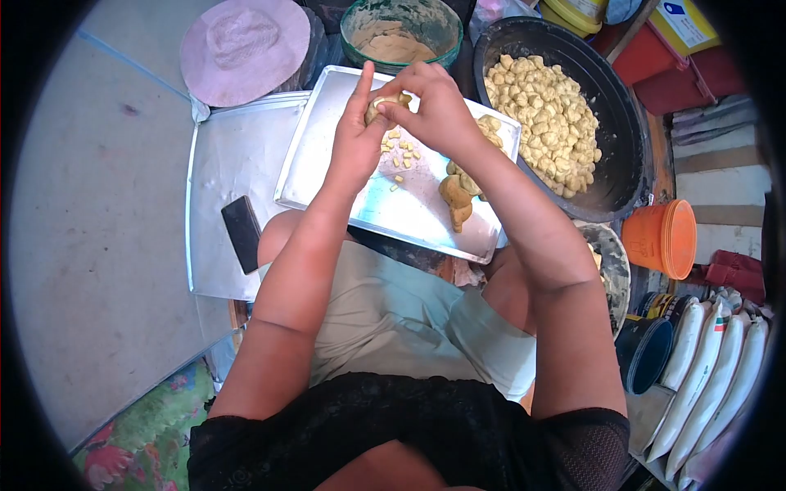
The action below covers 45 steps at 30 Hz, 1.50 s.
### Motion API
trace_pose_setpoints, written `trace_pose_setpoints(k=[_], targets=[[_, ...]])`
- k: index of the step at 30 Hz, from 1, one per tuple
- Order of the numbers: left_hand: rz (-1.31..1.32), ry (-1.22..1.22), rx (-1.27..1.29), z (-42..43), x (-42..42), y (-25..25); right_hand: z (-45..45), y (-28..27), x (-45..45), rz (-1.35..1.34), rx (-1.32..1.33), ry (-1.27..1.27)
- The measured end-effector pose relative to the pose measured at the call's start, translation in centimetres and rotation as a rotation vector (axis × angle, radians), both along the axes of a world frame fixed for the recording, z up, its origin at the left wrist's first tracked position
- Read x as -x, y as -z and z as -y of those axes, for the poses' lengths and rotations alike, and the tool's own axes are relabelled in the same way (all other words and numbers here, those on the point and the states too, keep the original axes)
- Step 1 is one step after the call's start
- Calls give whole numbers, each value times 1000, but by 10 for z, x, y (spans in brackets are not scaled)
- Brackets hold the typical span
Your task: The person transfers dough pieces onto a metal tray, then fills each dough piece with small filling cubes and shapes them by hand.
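Observation:
A small piece of yellowish dough [375,113] is held up between both hands over a shiny metal tray [327,139]. My left hand [359,135] supports it from the left, its index finger pointing up. From the right, my right hand [434,108] presses on the same piece with thumb and fingers. Below them, several small pale-yellow cut pieces [399,152] lie scattered on the tray. A larger brownish dough lump [456,196] sits at the tray's right side, with more dough partly hidden behind my right forearm.
A black tub [614,164] of dough balls [544,119] stands at the right. Behind the tray is a green basin [401,61] of powder; a pink hat [246,49] lies left of it. A phone [241,234] rests on another metal sheet [221,180]. An orange bucket [663,237] stands far right.

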<state>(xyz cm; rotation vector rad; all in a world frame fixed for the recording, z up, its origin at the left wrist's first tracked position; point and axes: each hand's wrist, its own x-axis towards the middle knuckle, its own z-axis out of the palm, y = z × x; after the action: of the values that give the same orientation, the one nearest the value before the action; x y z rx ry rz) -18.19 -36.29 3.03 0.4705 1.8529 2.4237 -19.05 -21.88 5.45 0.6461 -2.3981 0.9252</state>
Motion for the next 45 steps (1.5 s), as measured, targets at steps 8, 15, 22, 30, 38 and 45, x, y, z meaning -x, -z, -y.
trace_pose_setpoints(k=[8,15,22,30,38,45], targets=[[207,106,-301,7,6,4,-18,-1,9,318,500,-93],[232,138,-416,11,6,3,-13,8,5,195,314,-160],[157,183,-309,16,-2,-2,-5,22,-2,283,105,-360],[-61,-61,50,18,10,4,-1,10,-8,605,565,-559],[142,-168,286,30,15,2,-154,9,41,-435,-164,507],[171,-89,261,21,15,2,-135,59,18,661,-221,63]])
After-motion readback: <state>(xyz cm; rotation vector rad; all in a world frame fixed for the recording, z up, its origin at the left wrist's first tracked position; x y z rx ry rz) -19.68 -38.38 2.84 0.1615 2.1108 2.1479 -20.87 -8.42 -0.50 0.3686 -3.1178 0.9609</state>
